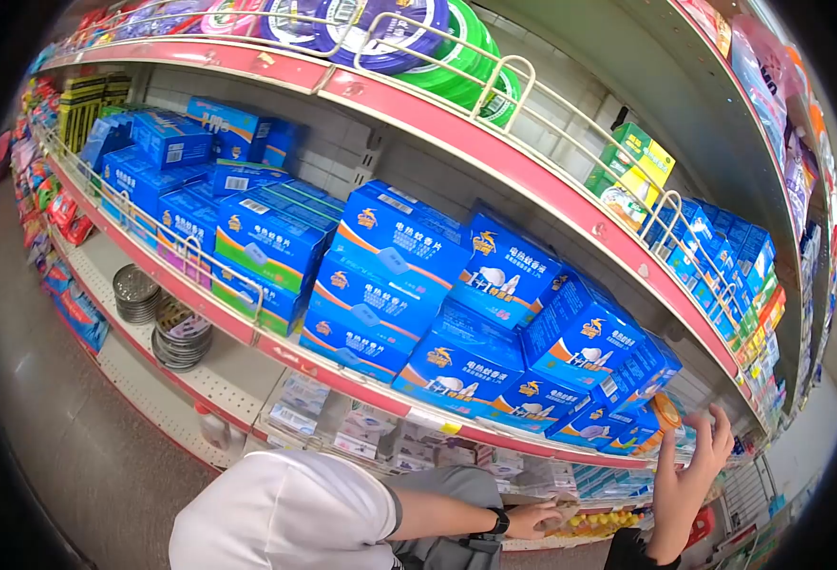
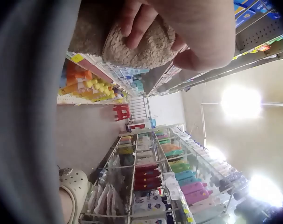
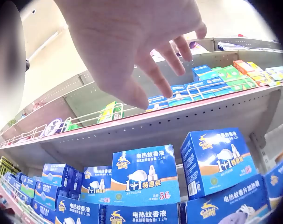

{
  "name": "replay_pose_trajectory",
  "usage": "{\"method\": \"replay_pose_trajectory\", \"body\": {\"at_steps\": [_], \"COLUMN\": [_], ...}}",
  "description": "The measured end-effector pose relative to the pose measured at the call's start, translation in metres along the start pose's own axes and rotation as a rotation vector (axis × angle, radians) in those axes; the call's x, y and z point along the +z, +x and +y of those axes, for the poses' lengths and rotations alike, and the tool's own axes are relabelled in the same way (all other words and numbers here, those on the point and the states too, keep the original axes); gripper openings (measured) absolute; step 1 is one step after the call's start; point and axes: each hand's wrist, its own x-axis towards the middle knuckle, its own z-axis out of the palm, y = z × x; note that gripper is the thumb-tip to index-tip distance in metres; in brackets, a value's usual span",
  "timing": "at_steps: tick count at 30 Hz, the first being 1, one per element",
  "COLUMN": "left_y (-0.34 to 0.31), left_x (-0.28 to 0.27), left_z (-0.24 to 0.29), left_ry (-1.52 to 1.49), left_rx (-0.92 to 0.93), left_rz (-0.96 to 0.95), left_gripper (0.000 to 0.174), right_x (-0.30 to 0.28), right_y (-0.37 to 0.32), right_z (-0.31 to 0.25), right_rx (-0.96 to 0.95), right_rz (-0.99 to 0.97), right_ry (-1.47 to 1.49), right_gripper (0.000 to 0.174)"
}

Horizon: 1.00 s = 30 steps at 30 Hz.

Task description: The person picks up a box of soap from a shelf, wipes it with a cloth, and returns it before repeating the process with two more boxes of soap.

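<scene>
My right hand [image 1: 692, 475] is raised in front of the right end of the middle shelf, its fingers apart. In the right wrist view, the right hand [image 3: 136, 46] hangs above blue mosquito-repellent boxes [image 3: 146, 172] with nothing between the fingers. A round orange item [image 1: 665, 411] sits just beyond its fingertips in the head view. Low in front of the lower shelf is my left hand [image 1: 532, 520]. The left wrist view has the left hand [image 2: 197, 32] gripping a fluffy beige cloth [image 2: 136, 49], with fingers curled over it.
Blue boxes [image 1: 390, 275] stand stacked along the middle shelf behind a wire rail. Purple and green round packs [image 1: 390, 38] lie on the shelf above. Metal tins [image 1: 135, 293] stand lower left. Across the aisle are bottle racks [image 2: 146, 182]; a red stool [image 2: 121, 112] stands farther off.
</scene>
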Motion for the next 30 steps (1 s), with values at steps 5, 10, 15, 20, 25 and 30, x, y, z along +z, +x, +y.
{"method": "replay_pose_trajectory", "body": {"at_steps": [5,10,15,20,25,30], "left_y": [-0.015,-0.001,-0.002,-0.008,-0.025,-0.043], "left_x": [-0.012,0.009,0.024,0.015,0.018,0.007], "left_z": [0.034,0.007,-0.002,0.05,0.104,0.157], "left_ry": [0.018,0.112,0.221,-0.194,-0.404,-0.499], "left_rx": [-0.008,0.13,0.11,0.189,0.581,0.694], "left_rz": [0.029,0.145,0.147,0.063,-0.073,-0.173], "left_gripper": [0.05,0.047,0.054,0.041,0.037,0.036], "right_x": [-0.003,-0.002,-0.003,0.018,0.033,0.035], "right_y": [-0.016,-0.032,-0.09,-0.198,-0.293,-0.299], "right_z": [0.006,0.016,0.027,0.077,0.067,0.039], "right_rx": [0.019,0.043,0.229,0.657,0.874,1.077], "right_rz": [-0.045,-0.092,-0.235,-0.312,-0.169,-0.028], "right_ry": [0.025,0.09,0.119,0.444,0.495,0.425], "right_gripper": [0.02,0.023,0.023,0.041,0.06,0.056]}}
